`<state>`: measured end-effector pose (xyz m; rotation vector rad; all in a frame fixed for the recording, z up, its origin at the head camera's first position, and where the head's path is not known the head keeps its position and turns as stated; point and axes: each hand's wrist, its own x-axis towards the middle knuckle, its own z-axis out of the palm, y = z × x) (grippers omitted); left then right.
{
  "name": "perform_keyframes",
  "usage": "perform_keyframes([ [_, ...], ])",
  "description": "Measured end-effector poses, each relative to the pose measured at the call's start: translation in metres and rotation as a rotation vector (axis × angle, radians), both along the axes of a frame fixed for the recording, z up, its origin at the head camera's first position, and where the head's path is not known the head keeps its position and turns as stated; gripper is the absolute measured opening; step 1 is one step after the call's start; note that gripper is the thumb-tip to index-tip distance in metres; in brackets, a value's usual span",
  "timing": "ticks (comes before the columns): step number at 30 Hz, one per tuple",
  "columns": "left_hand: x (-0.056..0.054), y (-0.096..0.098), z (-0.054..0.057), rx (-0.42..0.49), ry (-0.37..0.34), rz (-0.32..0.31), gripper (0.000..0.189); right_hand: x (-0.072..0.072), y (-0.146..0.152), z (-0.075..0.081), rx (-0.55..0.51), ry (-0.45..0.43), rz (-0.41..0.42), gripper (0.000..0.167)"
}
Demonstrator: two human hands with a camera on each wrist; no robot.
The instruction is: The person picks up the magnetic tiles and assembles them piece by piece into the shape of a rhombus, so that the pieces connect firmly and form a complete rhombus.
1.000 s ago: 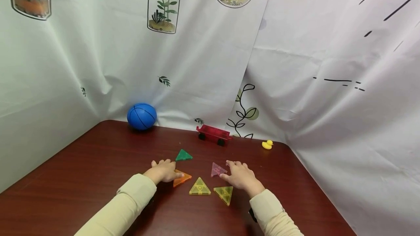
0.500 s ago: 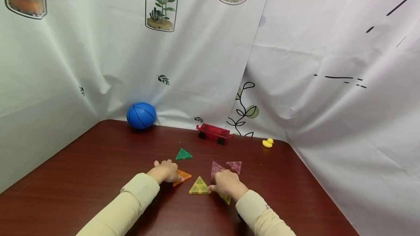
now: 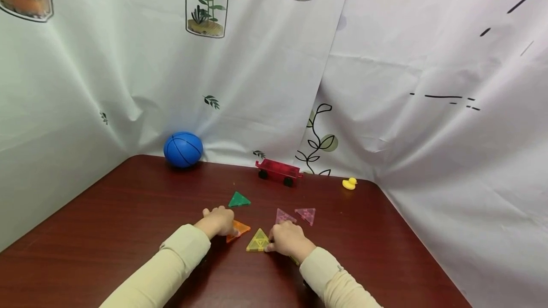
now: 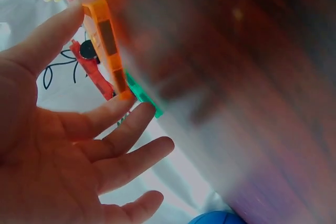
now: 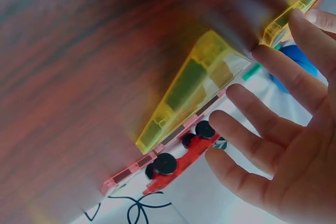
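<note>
My left hand point(image 3: 217, 221) pinches an orange triangular magnetic tile point(image 3: 241, 226) by its edges between thumb and index finger, the other fingers spread loosely. To the right lies a yellow triangular tile point(image 3: 258, 241); the thumb of my right hand point(image 3: 288, 239) is at its right corner. In the right wrist view that hand's fingers are extended, with the thumb overlapping this tile. A second yellow triangular tile point(image 5: 184, 93) lies beneath the right hand, mostly hidden in the head view. Beyond the fingers is a pink triangular tile point(image 3: 284, 216), partly covered.
Another pink triangular tile point(image 3: 306, 215) lies right of the first. A green triangular tile point(image 3: 239, 199) lies beyond the left hand. Along the back stand a blue ball point(image 3: 183, 149), a red wheeled cart point(image 3: 279, 170) and a yellow toy duck point(image 3: 349, 183), before a white curtain point(image 3: 239, 75).
My right hand has moved left and nearer, from the pink tiles to over the yellow ones, uncovering the right pink tile. My left thumb and index finger have closed on the orange tile.
</note>
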<state>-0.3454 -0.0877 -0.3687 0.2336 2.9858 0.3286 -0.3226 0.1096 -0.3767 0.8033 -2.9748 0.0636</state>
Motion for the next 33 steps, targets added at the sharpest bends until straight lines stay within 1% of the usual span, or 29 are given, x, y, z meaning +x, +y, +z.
perform_keyframes([
  [2,-0.001,0.001,0.0,0.031,0.044,0.019,0.033,-0.001,-0.001,0.0,-0.006,-0.005,0.007,0.018],
  [4,-0.001,0.002,0.001,0.07,0.083,0.036,0.042,-0.001,-0.001,0.0,-0.012,-0.013,0.014,0.018],
  [7,-0.003,0.004,-0.001,0.132,0.112,0.049,0.06,-0.001,-0.001,0.001,-0.021,-0.03,0.018,0.016],
  [9,-0.003,0.004,-0.001,0.164,0.114,0.047,0.062,-0.001,-0.001,0.001,-0.023,-0.041,0.016,0.016],
  [10,-0.004,0.003,-0.002,0.187,0.112,0.043,0.062,-0.001,-0.001,0.001,-0.024,-0.046,0.013,0.016],
  [13,-0.005,0.001,-0.003,0.266,0.109,0.021,0.043,-0.001,0.0,0.0,-0.028,-0.059,0.007,0.016],
  [16,-0.006,-0.001,-0.006,0.399,0.101,-0.005,0.026,-0.001,0.0,-0.001,-0.034,-0.063,0.005,0.016],
  [19,-0.005,-0.003,-0.008,0.517,0.098,-0.032,0.025,-0.001,0.0,-0.001,-0.04,-0.066,0.001,0.016],
  [20,-0.004,-0.002,-0.008,0.544,0.099,-0.034,0.025,-0.001,0.0,-0.001,-0.043,-0.068,0.0,0.016],
  [23,-0.001,0.001,-0.008,0.569,0.116,-0.047,0.026,-0.001,0.0,0.0,-0.052,-0.079,-0.002,0.017],
  [28,0.003,0.008,-0.005,0.554,0.14,-0.076,0.027,-0.002,0.0,0.001,-0.059,-0.09,-0.009,0.018],
  [33,0.009,0.017,-0.004,0.559,0.123,-0.119,0.027,-0.002,0.0,0.0,-0.055,-0.082,-0.014,0.021],
])
